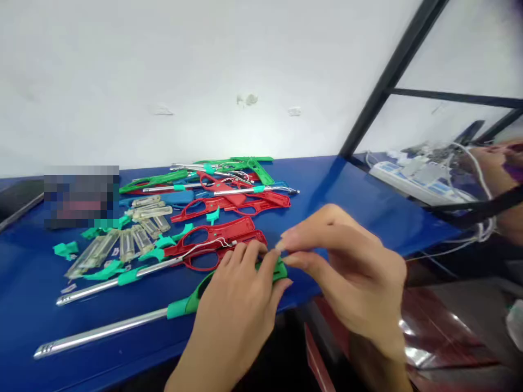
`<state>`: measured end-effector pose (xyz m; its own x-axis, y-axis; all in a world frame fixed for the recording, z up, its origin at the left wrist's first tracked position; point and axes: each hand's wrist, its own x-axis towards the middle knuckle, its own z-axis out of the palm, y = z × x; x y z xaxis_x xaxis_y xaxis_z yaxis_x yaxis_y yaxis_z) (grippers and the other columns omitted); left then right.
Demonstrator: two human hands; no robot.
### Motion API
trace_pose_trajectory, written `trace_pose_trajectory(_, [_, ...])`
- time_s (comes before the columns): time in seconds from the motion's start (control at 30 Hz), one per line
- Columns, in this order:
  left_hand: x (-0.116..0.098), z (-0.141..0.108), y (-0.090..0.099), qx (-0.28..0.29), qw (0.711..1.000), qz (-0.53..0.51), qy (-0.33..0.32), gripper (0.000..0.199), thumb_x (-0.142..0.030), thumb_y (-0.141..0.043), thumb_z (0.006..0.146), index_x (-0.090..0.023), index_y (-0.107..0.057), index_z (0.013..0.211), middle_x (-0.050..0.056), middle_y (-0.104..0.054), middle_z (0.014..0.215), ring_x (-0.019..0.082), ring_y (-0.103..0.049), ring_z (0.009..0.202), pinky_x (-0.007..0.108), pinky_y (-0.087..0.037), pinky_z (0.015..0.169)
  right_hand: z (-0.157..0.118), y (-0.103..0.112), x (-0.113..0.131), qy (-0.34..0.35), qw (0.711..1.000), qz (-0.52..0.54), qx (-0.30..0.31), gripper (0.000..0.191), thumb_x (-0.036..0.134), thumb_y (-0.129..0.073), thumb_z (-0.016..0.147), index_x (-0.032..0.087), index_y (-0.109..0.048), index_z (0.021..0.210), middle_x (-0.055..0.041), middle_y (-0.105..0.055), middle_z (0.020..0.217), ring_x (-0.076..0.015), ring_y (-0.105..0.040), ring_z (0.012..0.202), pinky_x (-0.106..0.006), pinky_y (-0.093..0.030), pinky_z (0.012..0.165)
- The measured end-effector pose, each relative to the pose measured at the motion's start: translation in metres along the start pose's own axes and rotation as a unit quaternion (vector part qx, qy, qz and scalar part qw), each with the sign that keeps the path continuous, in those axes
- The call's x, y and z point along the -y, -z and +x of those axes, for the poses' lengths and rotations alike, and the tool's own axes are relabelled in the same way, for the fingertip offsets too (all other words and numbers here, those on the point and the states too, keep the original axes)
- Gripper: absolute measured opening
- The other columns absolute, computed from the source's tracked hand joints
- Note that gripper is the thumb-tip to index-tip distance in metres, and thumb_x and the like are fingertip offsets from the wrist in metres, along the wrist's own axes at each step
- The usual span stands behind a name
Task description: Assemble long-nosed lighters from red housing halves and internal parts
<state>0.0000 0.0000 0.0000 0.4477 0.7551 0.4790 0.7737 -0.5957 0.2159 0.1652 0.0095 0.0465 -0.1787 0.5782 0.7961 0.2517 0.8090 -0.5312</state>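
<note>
We see dark slots near the tip of the metal tube (102, 333), and the pixelated patch (81, 196) at the far left is too blurred for us to read. The tube belongs to a green-handled lighter (191, 302), which lies at the near side of the table under our left hand (241, 294). Its long axis slants: the tube points left and slightly toward us, the handle's end right and away. Our left fingers close over the handle, thumb at its near side. Our right hand (347, 261) holds thumb and forefinger in a narrow pinch at the handle's end; we cannot tell what is between them.

Beyond lie red handle shells (218, 231), another metal tube (159, 268) with a teal collar (128, 276), and clear fuel tanks (126, 245). The blue tabletop (322, 179) meets a white wall (245, 54). At right stand a black metal frame (386, 90), white cables (480, 163) and another person's arm (496, 163), above glossy dark-red furniture (445, 321).
</note>
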Motion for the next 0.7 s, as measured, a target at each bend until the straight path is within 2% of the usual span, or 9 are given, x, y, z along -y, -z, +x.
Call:
trace_pose_trajectory(0.1, [-0.001, -0.003, 0.002, -0.011, 1.0, 0.009, 0.007, 0.025, -0.021, -0.066, 0.101, -0.02, -0.058, 0.124, 0.013, -0.072, 0.119, 0.038, -0.072, 0.107, 0.057, -0.065, 0.082, -0.001, 0.003, 0.007, -0.03, 0.999, 0.015, 0.013, 0.034, 0.007, -0.064, 0.102, 0.027, -0.078, 0.125, 0.0027, -0.08, 0.112, -0.0125, -0.072, 0.098, -0.028, -0.058, 0.084])
trace_pose_trajectory(0.17, [-0.001, -0.004, 0.002, -0.01, 1.0, 0.016, 0.008, 0.025, -0.023, -0.068, 0.1, -0.02, -0.06, 0.124, 0.013, -0.071, 0.119, 0.037, -0.072, 0.107, 0.056, -0.065, 0.082, -0.003, 0.003, 0.01, -0.047, 0.998, 0.03, -0.003, 0.034, 0.007, -0.06, 0.103, 0.028, -0.079, 0.124, 0.0029, -0.082, 0.114, -0.0141, -0.074, 0.1, -0.03, -0.06, 0.084])
trace_pose_trajectory(0.33, [-0.001, -0.003, 0.002, -0.006, 1.0, 0.022, 0.006, 0.026, -0.027, -0.069, 0.1, -0.019, -0.063, 0.124, 0.012, -0.071, 0.117, 0.035, -0.072, 0.105, 0.054, -0.064, 0.084, -0.005, 0.007, 0.005, -0.059, 0.995, 0.027, -0.073, 0.029, 0.007, -0.069, 0.097, 0.029, -0.083, 0.11, 0.0041, -0.084, 0.097, -0.0169, -0.075, 0.084, -0.034, -0.062, 0.072])
trace_pose_trajectory(0.4, [-0.001, -0.003, 0.002, -0.008, 1.0, 0.022, 0.007, 0.028, -0.027, -0.069, 0.1, -0.02, -0.064, 0.126, 0.011, -0.071, 0.117, 0.034, -0.072, 0.104, 0.052, -0.065, 0.082, -0.004, 0.015, -0.002, -0.038, 0.99, 0.024, -0.133, 0.022, 0.012, -0.073, 0.096, 0.029, -0.084, 0.105, 0.003, -0.083, 0.094, -0.0179, -0.074, 0.08, -0.034, -0.06, 0.064])
trace_pose_trajectory(0.43, [-0.001, -0.003, 0.002, -0.009, 1.0, 0.022, 0.006, 0.028, -0.027, -0.069, 0.1, -0.02, -0.065, 0.127, 0.011, -0.072, 0.117, 0.034, -0.072, 0.104, 0.052, -0.065, 0.082, -0.004, 0.02, -0.007, -0.026, 0.982, 0.021, -0.188, 0.019, 0.015, -0.074, 0.096, 0.03, -0.084, 0.103, 0.0029, -0.082, 0.092, -0.018, -0.074, 0.079, -0.034, -0.06, 0.063])
trace_pose_trajectory(0.47, [0.0, -0.003, 0.002, -0.009, 1.0, 0.022, 0.006, 0.028, -0.028, -0.069, 0.101, -0.02, -0.065, 0.128, 0.011, -0.072, 0.117, 0.034, -0.072, 0.104, 0.052, -0.065, 0.082, -0.004, 0.026, -0.011, -0.005, 0.97, 0.009, -0.242, 0.015, 0.019, -0.076, 0.096, 0.03, -0.084, 0.102, 0.0028, -0.08, 0.092, -0.0179, -0.074, 0.079, -0.034, -0.061, 0.068])
trace_pose_trajectory(0.53, [0.0, -0.005, 0.0, -0.01, 1.0, 0.024, 0.003, 0.03, -0.029, -0.068, 0.101, -0.018, -0.066, 0.129, 0.011, -0.072, 0.117, 0.035, -0.072, 0.105, 0.053, -0.065, 0.085, -0.005, 0.036, -0.022, -0.021, 0.958, -0.014, -0.287, 0.013, 0.02, -0.08, 0.093, 0.032, -0.083, 0.099, 0.0032, -0.079, 0.094, -0.0195, -0.075, 0.086, -0.039, -0.063, 0.084])
trace_pose_trajectory(0.63, [0.0, -0.008, -0.002, -0.026, 0.999, 0.034, 0.002, 0.043, -0.034, -0.068, 0.102, -0.014, -0.061, 0.14, 0.014, -0.074, 0.122, 0.037, -0.071, 0.11, 0.057, -0.063, 0.092, -0.011, 0.044, -0.039, -0.082, 0.966, -0.047, -0.239, 0.015, 0.017, -0.086, 0.087, 0.03, -0.082, 0.094, 0.0032, -0.081, 0.093, -0.0205, -0.078, 0.09, -0.038, -0.063, 0.085])
trace_pose_trajectory(0.7, [-0.002, -0.008, 0.002, -0.042, 0.999, 0.017, 0.005, 0.055, -0.042, -0.064, 0.104, -0.011, -0.054, 0.149, 0.018, -0.072, 0.129, 0.039, -0.068, 0.118, 0.06, -0.06, 0.098, -0.017, 0.048, -0.05, -0.146, 0.974, -0.091, -0.149, 0.008, 0.022, -0.085, 0.09, 0.029, -0.081, 0.093, 0.0026, -0.084, 0.098, -0.0202, -0.08, 0.092, -0.035, -0.064, 0.084])
